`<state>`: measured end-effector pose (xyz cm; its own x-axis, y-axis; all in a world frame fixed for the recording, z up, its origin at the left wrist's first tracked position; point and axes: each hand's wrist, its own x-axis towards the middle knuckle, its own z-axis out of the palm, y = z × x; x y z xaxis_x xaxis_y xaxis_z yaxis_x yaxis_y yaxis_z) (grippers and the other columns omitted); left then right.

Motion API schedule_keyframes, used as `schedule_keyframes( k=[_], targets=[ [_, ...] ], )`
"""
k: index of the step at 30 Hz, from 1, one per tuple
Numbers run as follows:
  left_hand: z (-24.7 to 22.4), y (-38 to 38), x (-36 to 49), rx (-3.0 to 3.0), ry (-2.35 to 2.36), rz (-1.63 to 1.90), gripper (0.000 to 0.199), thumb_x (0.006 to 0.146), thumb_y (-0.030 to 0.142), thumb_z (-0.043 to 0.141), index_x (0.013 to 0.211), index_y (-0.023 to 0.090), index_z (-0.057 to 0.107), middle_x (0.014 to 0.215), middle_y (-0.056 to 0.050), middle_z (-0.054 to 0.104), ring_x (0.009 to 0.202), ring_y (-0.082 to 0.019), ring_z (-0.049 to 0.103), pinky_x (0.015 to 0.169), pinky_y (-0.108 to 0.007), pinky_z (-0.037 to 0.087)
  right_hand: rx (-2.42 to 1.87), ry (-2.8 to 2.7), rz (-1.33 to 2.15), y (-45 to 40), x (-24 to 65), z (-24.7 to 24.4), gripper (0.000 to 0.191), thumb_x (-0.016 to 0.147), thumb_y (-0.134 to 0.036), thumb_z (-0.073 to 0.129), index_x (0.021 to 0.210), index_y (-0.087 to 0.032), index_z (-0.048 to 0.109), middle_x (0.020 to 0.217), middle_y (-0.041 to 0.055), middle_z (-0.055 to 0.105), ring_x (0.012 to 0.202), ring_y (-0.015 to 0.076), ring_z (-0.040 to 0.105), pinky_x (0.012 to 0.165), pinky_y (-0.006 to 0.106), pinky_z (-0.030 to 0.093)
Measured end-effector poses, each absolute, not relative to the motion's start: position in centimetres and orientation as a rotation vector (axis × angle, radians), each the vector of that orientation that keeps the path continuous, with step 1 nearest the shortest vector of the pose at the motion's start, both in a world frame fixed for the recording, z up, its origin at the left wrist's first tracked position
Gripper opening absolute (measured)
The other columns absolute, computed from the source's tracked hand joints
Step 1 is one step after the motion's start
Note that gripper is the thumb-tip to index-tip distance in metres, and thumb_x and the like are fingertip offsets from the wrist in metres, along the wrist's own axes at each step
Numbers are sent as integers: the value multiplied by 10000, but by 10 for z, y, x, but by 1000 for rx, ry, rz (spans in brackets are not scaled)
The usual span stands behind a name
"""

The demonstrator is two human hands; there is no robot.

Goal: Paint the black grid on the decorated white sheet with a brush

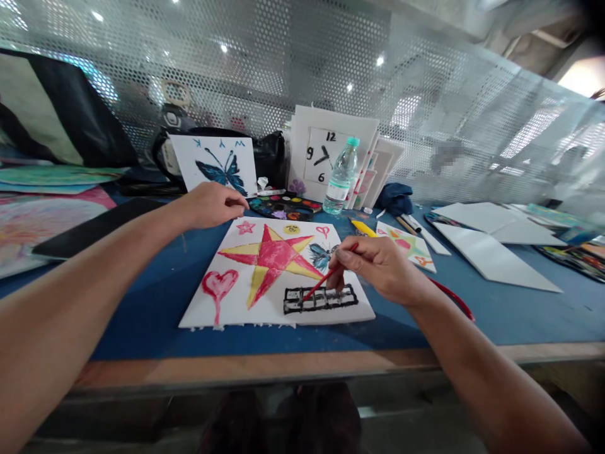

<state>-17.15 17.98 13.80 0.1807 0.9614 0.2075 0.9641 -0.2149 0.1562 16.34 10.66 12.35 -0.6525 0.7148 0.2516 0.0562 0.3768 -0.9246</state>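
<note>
My right hand (373, 268) is closed round a thin red paintbrush (316, 287), its tip on the black grid painted at the lower right of a white board (246, 312). The board also bears a red and yellow star (278, 255), hearts, a small star and a blue butterfly, partly covered by my fingers. My left hand (215, 205) is at the board's upper left corner with its fingers curled; what they hold, if anything, is hidden. Just beyond it are a paint palette (283, 208) and a propped butterfly painting (217, 161).
A water bottle (341, 180) stands before upright boards with a painted clock. To the right lie a yellow marker (363, 228), a small painted card (409, 246) and white boards (496, 258). A black board (94, 227) lies left, under my forearm's far side.
</note>
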Motion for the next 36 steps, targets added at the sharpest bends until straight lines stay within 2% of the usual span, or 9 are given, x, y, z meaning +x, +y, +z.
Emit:
schedule_keyframes(
  k=[9,19,31,36],
  targets=[
    [139,180,-171,-2397,-1961,-411,449,789,366,464,1083,152,727,944,-76,747,861,-218,653,794,-302,448,-622,-1949,1322,106,164,124,260,928,-376,568,832,-139,614,696,48,723,642,152,706,622,291,571],
    [138,181,-173,-2405,-1970,-424,453,753,438,456,1034,238,749,930,-42,750,907,-245,658,812,-292,447,-611,-1920,1402,108,159,118,253,918,-375,588,830,-139,612,723,54,723,668,157,710,625,299,580],
    [138,181,-173,-2407,-1981,-439,476,748,440,464,1067,225,745,950,-48,750,894,-249,659,828,-306,456,-610,-1918,1396,107,159,117,262,922,-382,579,842,-136,620,716,50,723,668,149,705,645,297,577],
    [141,177,-170,-2426,-1965,-416,477,789,406,461,1092,146,722,941,-86,747,862,-235,650,802,-316,450,-591,-1906,1389,108,162,120,262,922,-384,580,833,-140,615,706,49,713,662,158,706,623,299,574]
  ],
)
